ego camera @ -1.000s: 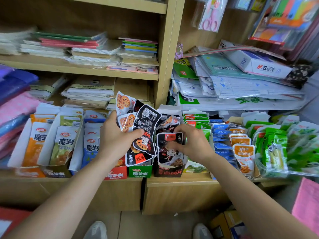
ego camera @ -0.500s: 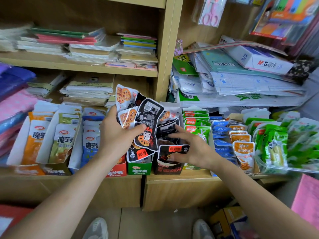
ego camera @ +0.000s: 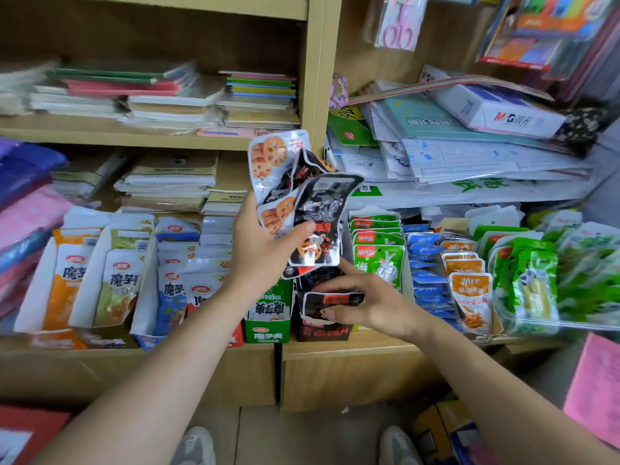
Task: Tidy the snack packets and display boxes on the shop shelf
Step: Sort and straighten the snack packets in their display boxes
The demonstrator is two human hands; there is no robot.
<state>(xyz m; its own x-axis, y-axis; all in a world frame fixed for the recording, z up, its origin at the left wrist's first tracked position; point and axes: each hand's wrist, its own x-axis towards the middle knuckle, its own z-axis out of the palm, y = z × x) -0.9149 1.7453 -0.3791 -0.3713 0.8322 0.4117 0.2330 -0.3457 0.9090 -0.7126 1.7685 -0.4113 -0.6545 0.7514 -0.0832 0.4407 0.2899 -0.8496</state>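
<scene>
My left hand (ego camera: 261, 250) grips a fanned bunch of lotus-root snack packets (ego camera: 295, 199), white and black ones, held up above the shelf. Below it my right hand (ego camera: 362, 297) holds a black packet (ego camera: 332, 302) at the top of the black display box (ego camera: 322, 328), fingers curled over its upper edge. A green display box (ego camera: 266, 325) stands just left of the black one. Both sit at the front of the low wooden shelf (ego camera: 352, 347).
Open boxes of orange, green and blue konjac packets (ego camera: 117, 283) fill the shelf to the left. Green, blue and orange packets (ego camera: 469, 290) crowd the right side. Stacked notebooks (ego camera: 174, 102) and paper packs (ego camera: 486, 152) lie on shelves behind. Cartons stand on the floor at lower right.
My left hand has lifted the bunch of packets up and to the right. My right hand stays at the black box, pressing the black packet lower into it.
</scene>
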